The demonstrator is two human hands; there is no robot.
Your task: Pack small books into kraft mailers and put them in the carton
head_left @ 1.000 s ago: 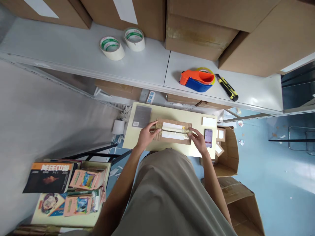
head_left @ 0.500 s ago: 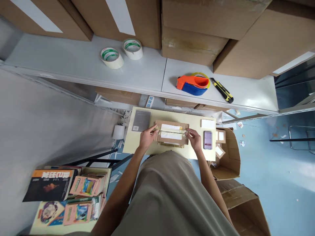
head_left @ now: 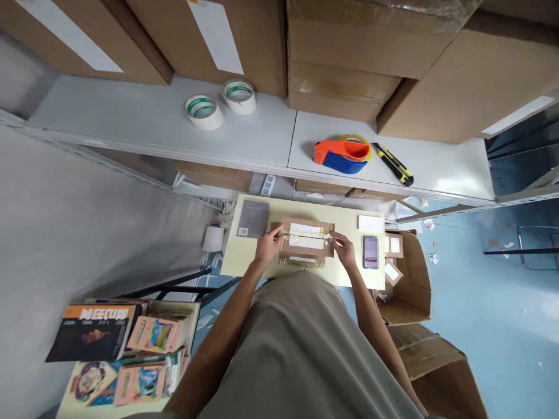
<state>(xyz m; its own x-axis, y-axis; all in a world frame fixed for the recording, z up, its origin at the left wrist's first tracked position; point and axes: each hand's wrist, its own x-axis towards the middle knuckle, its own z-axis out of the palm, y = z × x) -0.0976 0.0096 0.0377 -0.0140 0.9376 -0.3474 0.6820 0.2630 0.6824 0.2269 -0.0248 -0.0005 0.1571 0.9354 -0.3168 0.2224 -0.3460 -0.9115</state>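
A small brown cardboard box (head_left: 305, 247) lies on the pale yellow table in front of me, with white labels and shiny clear tape on it. A dark seam runs across its top between two white label pieces. My left hand (head_left: 267, 247) pinches the box at the seam's left end, thumb and fingers closed on the edge. At the seam's right end my right hand (head_left: 344, 249) grips the opposite edge in the same way. The fingertips partly hide both corners. Below, nearer my body, another strip of cardboard with tape shows; I cannot tell whether it belongs to the same box.
A grey book (head_left: 253, 218) lies left on the table (head_left: 244, 262); a white card (head_left: 370, 223) and a phone (head_left: 371, 252) lie right. The shelf holds tape rolls (head_left: 204, 112), an orange-blue tape dispenser (head_left: 342, 154) and a utility knife (head_left: 393, 165). Open cartons (head_left: 410, 291) stand right, books (head_left: 94, 331) left.
The box's two label pieces have come closer together and the seam between them has narrowed. Both hands still hold the ends. The whole view has shifted slightly downward.
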